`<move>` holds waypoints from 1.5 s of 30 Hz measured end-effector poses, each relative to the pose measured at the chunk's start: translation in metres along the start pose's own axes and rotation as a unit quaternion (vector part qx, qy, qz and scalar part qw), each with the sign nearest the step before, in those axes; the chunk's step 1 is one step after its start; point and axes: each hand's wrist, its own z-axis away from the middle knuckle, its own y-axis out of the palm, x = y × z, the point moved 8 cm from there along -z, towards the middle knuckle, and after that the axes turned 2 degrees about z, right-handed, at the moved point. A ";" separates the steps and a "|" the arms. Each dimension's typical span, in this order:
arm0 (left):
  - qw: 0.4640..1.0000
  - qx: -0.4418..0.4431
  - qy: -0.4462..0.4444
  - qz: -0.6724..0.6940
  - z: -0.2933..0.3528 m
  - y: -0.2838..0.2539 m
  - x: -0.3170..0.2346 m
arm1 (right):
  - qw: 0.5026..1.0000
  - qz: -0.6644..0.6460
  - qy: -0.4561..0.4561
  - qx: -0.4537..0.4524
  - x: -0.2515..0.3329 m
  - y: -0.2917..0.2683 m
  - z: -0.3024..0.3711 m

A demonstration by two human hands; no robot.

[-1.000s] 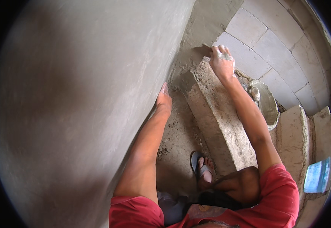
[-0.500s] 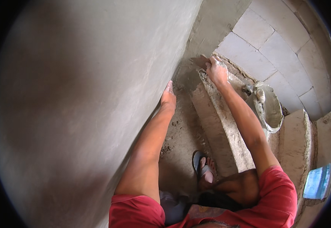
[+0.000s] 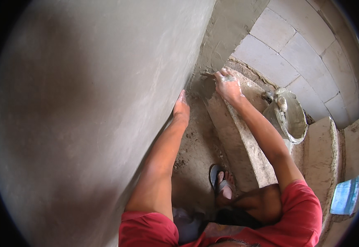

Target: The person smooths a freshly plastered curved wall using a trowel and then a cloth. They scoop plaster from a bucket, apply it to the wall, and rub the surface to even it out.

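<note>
My right hand (image 3: 229, 85), smeared with wet plaster, is closed on a small trowel (image 3: 206, 74) seen nearly edge-on, its handle hidden by my fingers. The blade lies in the corner where the smooth grey plastered wall (image 3: 105, 103) meets a strip of wet plaster (image 3: 224, 33), just above the end of a concrete step (image 3: 239, 133). My left hand (image 3: 182, 108) leans on the foot of the smooth wall, fingers stretched forward, holding nothing I can see.
A mortar-caked bucket (image 3: 292, 119) stands on the steps right of my right forearm. Behind it rises a pale block wall (image 3: 299, 53). More steps (image 3: 320, 144) curve away right, with a blue-and-white container (image 3: 345, 196) on them. My sandalled foot (image 3: 224, 185) is on the gritty floor.
My right hand has moved a little left and down, drawing the trowel closer to the corner; its blade now shows thinner. My left hand has hardly moved.
</note>
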 end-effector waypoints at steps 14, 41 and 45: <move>1.000 -0.003 0.016 0.005 -0.002 0.005 -0.004 | 0.987 0.023 0.060 -0.147 -0.036 -0.082 -0.058; 1.000 -0.019 0.011 0.010 -0.005 0.009 -0.009 | 0.981 0.036 0.098 -0.165 -0.041 -0.157 -0.124; 0.999 -0.015 0.017 0.037 -0.005 0.010 -0.007 | 0.948 0.029 0.053 -0.311 -0.025 -0.212 -0.099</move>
